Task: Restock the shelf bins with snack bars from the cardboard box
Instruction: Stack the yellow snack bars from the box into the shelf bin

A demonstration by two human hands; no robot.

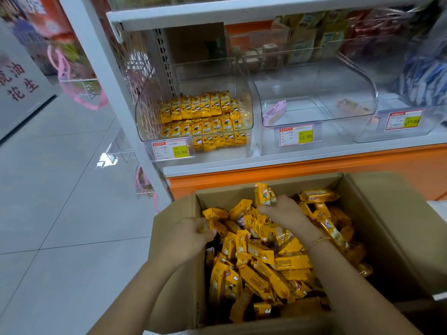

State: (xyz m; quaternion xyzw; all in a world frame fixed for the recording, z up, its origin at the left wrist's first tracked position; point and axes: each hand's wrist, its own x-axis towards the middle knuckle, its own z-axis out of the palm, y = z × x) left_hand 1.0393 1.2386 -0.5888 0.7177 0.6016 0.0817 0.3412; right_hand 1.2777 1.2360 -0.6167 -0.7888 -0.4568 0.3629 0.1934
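An open cardboard box [377,213] sits low in front of the shelf, full of loose yellow snack bars [261,267]. Both hands are inside it. My left hand [186,238] curls around a few bars at the box's left wall. My right hand [283,211] grips one upright yellow bar [264,193] near the box's far side. On the shelf above, the left clear bin [150,110] holds neat rows of yellow bars [205,117]. The middle clear bin [314,93] holds only a pink bar [274,112] and an orange bar [352,106].
A white shelf [242,163] with an orange base [314,172] carries the bins and yellow price tags [173,149]. Another clear bin [399,124] stands at the right below blue packets [425,78]. Grey tiled floor [60,213] lies to the left.
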